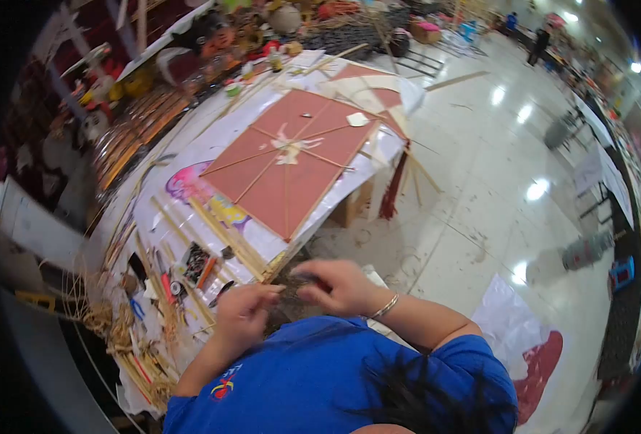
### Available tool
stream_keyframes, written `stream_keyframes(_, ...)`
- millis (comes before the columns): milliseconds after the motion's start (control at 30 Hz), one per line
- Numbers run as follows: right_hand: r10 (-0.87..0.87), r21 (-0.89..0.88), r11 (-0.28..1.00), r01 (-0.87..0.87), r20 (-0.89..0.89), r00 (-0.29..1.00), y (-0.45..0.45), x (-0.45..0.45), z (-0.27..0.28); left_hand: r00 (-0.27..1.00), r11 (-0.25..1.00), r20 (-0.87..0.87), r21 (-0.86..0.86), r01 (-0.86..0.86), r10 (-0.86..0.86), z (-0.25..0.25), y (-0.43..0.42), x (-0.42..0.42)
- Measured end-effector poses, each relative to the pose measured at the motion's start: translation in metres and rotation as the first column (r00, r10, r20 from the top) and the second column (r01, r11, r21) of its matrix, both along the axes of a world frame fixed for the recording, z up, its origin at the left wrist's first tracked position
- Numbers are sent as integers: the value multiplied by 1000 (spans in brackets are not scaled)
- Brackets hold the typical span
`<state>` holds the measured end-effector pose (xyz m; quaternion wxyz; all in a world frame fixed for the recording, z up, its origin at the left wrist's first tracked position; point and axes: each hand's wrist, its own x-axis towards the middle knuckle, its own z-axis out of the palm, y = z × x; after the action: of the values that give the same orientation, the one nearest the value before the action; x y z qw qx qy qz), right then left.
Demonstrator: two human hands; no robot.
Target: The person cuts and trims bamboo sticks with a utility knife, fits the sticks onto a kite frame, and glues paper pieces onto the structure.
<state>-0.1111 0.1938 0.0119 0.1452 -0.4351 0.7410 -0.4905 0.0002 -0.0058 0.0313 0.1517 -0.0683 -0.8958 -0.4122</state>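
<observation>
Fingers [266, 288] half-curled, left hand [242, 312] and right hand [349, 288]; blurred, can't tell grip. Red panel [307, 173] lies flat, likely supporting its sticks [257, 179].

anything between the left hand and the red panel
Yes: some sticks lie between the left hand and the red panel, with their near ends close to the hand in this view. They look low, so the hand could probably pass over them.

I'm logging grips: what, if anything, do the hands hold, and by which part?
Cannot be told: the left hand and right hand are too blurred.
</observation>
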Motion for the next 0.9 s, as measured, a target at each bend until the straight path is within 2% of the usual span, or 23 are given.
stream_keyframes(33,-63,33,998,60,102,993,7,-5,8,998,998,15,-34,-55,56,-7,-7,-1)
stream_keyframes(67,-143,-51,988,148,91,986,8,-6,3,1000,993,22,-122,-1,3,-7,-7,-5)
stream_keyframes(167,-41,-143,989,36,-26,999,-4,-1,-22,996,949,50,-304,87,-75,-8,3,-11)
stream_keyframes(200,-74,-52,996,75,26,997,-7,1,-29,994,930,41,-352,108,-100,-10,6,-17)
stream_keyframes(300,-95,-5,995,97,146,985,-1,2,-45,982,906,5,-383,178,-191,-33,6,-25)
stream_keyframes(400,-69,52,997,60,193,979,3,6,-81,952,767,136,-566,303,-275,-61,7,-35)
stream_keyframes(433,-124,68,992,106,361,924,6,7,-84,962,816,92,-513,266,-256,-69,6,-36)
stream_keyframes(500,-222,128,975,185,657,721,18,6,-88,978,901,11,-387,196,-208,-79,6,-38)
stream_keyframes(533,-226,96,970,222,690,687,27,4,-97,973,908,-185,-415,53,-141,-74,2,-41)
stream_keyframes(600,-301,93,931,354,746,594,47,-1,-113,852,896,-524,-377,-233,1,-66,-14,-34)
stream_keyframes(633,-332,99,904,416,775,537,56,-1,-120,793,901,-570,-199,-386,214,-89,-38,-31)
stream_keyframes(667,-335,80,893,443,776,534,65,-1,-124,701,852,-574,-11,-523,423,-113,-64,-28)
stream_keyframes(700,-339,65,881,468,777,531,74,0,-128,581,805,-572,288,-518,579,-103,-76,-35)
stream_keyframes(733,-343,44,868,495,775,532,83,-1,-131,540,702,-448,437,-563,712,-109,-104,-39)
stream_keyframes(767,-343,37,874,485,754,561,91,-1,-135,579,556,-191,616,-557,792,-113,-135,-38)
stream_keyframes(800,-338,30,881,472,738,584,97,2,-141,609,364,79,738,-568,789,-115,-157,-34)
stream_keyframes(833,-328,13,887,461,721,611,100,2,-146,623,236,134,848,-474,770,-106,-166,-37)
stream_keyframes(900,-409,131,897,422,610,679,104,9,-157,670,-47,221,962,-268,709,-78,-183,-35)
